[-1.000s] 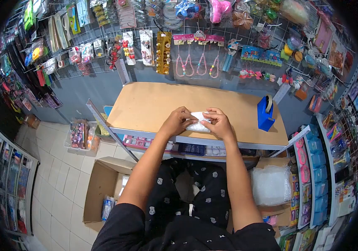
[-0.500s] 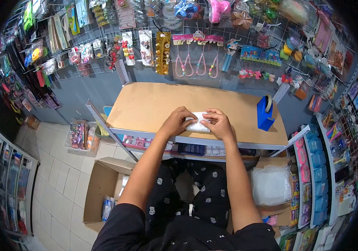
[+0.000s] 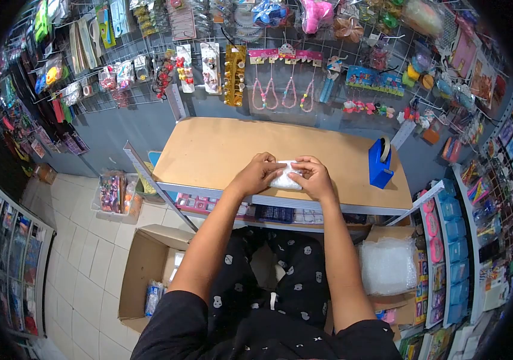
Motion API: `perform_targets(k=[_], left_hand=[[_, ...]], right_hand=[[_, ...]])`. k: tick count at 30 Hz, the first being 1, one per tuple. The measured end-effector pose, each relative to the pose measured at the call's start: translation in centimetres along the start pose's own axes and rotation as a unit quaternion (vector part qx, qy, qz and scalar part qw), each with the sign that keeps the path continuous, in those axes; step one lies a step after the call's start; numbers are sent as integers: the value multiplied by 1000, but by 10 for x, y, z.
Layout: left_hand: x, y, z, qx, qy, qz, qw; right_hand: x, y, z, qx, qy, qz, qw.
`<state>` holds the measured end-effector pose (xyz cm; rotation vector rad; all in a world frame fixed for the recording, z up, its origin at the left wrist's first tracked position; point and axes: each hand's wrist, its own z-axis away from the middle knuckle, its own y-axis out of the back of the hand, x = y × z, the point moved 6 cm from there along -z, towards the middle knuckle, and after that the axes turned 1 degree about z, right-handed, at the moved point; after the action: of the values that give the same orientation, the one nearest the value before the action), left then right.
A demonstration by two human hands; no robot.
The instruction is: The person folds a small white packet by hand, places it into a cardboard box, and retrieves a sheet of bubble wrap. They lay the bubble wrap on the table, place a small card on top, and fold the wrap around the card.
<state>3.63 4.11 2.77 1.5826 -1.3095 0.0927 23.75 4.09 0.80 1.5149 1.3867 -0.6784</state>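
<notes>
Folding or smoothing seems the step in hand — I've the left hand [image 3: 257, 176] and right hand [image 3: 315, 178] pinched nearly closed on the white bundle [image 3: 287, 182], on the desk [image 3: 220, 147], left of the blue tape dispenser [image 3: 380, 168] — next move calls for a steady hold, I'd say.

white packet [image 3: 287, 181]: partly covered by left hand [image 3: 255, 178] and right hand [image 3: 315, 181]; contents hidden. blue basket [image 3: 273, 214]: upper part hidden under tabletop [image 3: 226, 141]. cardboard box [image 3: 141, 270]: right side blocked by left forearm [image 3: 210, 249]. pink bagged item [image 3: 316, 17]: cut off by top edge. black shirt [image 3: 268, 336]: cut off below. blue card [image 3: 375, 81]: lettering too small to read.
</notes>
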Motion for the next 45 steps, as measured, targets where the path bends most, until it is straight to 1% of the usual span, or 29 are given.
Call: perform_targets(k=[7, 9, 10, 13, 16, 18, 19, 21, 24, 27, 28, 29, 30, 31, 32, 33, 34, 36, 38, 39, 42, 45], left_hand=[[2, -2, 0, -12, -20, -33, 999], [2, -3, 0, -21, -19, -47, 999], [2, -2, -1, -6, -20, -37, 999], [3, 2, -2, 29, -17, -10, 999], [3, 3, 0, 39, -5, 12, 999], [4, 4, 0, 39, -3, 19, 999], [2, 4, 1, 40, 20, 44, 998], [0, 5, 4, 42, 65, 93, 993], [22, 19, 11, 127, -61, -30, 990], [37, 24, 41, 253, -81, 50, 963], [38, 14, 57, 220, -33, 211, 952], [45, 0, 77, 178, 17, 365, 914], [63, -2, 102, 114, 52, 415, 901], [110, 4, 115, 66, -29, 515, 854], [147, 13, 133, 4, -85, 548, 832], [183, 19, 144, -89, -190, 601, 771], [207, 19, 164, -169, -267, 633, 707], [267, 41, 180, -260, -352, 644, 628], [298, 56, 194, -291, -427, 589, 621], [314, 65, 191, -284, -444, 559, 640], [304, 66, 196, -330, -457, 605, 562], [307, 69, 216, -303, -443, 634, 556]], right_hand=[[-4, 0, -1, -12, 8, 58, 998], [-16, -1, 2, -7, 19, 89, 996], [-23, -1, 3, -5, 24, 104, 994], [-20, -7, 1, -21, 122, 209, 970], [-16, -8, 0, -26, 98, 236, 966], [-19, -8, 2, -33, 67, 207, 975], [-22, -9, 2, -37, 52, 193, 979], [-27, -9, 3, -33, 50, 189, 980], [-27, -9, 4, -33, 60, 184, 980], [-30, -8, 4, -36, 61, 191, 979], [-30, -8, 4, -36, 59, 193, 979], [-28, -7, 3, -32, 59, 195, 979], [-22, -7, 3, -28, 59, 196, 978], [-18, -7, 2, -24, 57, 198, 978], [-18, -7, 2, -27, 50, 196, 979], [-18, -6, 2, -26, 49, 197, 979], [-21, -6, 1, -27, 47, 197, 979], [-22, -8, 4, -31, 41, 190, 981], [-23, -8, 3, -29, 39, 174, 984], [-24, -8, 3, -28, 44, 171, 984], [-25, -8, 4, -26, 56, 170, 984], [-28, -7, 4, -25, 57, 175, 983]])
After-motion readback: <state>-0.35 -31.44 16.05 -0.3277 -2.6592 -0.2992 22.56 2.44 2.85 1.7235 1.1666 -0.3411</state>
